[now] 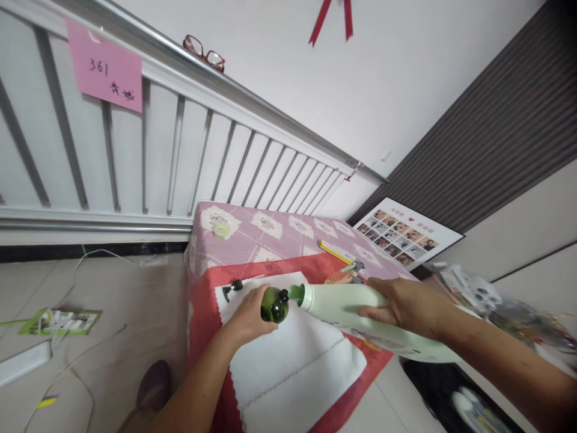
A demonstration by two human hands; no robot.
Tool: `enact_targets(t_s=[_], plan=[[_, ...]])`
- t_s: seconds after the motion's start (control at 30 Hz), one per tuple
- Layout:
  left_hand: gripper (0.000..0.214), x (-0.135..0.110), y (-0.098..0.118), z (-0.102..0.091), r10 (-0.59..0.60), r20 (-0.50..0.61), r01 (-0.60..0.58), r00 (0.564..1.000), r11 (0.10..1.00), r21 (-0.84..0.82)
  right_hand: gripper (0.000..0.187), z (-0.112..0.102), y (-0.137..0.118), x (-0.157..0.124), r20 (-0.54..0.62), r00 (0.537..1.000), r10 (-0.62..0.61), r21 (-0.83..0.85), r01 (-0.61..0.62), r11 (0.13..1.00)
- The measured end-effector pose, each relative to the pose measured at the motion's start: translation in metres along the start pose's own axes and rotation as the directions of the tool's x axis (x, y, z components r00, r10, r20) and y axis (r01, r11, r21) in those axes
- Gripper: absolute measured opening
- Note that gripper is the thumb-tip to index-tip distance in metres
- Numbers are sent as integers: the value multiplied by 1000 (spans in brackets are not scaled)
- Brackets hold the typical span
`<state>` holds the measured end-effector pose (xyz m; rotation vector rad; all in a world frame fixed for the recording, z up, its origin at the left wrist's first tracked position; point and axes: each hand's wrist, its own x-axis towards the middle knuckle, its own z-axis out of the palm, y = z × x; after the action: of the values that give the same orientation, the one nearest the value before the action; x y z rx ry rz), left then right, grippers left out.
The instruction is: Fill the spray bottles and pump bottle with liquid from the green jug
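Observation:
Over a white cloth (297, 355), my left hand (250, 317) is wrapped round a dark green bottle (273, 307), whose neck points right. My right hand (401, 305) grips a large pale green bottle (342, 302), tilted nearly level with its open mouth to the left. A green spout at that mouth meets the small bottle's opening; whether liquid is flowing I cannot tell. A dark pump head (232, 290) lies on the cloth's far left corner, just beyond my left hand.
The white cloth lies on a red cloth (202, 319) over a purple patterned cover (283, 228). A yellow-edged box (336, 251) lies farther back. Behind runs a white radiator (252, 162) with glasses (204, 54) on top. Cables and a power strip (24, 362) lie on the left floor.

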<state>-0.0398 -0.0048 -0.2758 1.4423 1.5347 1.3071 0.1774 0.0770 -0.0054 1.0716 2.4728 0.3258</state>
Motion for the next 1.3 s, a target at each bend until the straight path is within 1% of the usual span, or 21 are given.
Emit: enact_targets(t_s=[0.1,0.43,0.6,0.8,1.3], plan=[[91,1,-3,2,5,-1,-5,1000,1000,13,38,-1,-1,0,6,1000,-2,-16,2,1000],[93,2,-7,3,-3,6,2,1000,1000,24,41,1,0,3,3,1000,1,-20,-1,1000],[94,2,-8,4,-12,7,12,1000,1000,23,37,1,1,2,-2,1000,-7,-26,7,1000],[92,3,-8,4,0,9,0,1000,1000,24,38,1,0,2,-2,1000,-6,-25,6,1000],[93,1,-5,3,-15,9,15,1000,1000,23,36,1,1,0,-6,1000,-4,-26,4,1000]])
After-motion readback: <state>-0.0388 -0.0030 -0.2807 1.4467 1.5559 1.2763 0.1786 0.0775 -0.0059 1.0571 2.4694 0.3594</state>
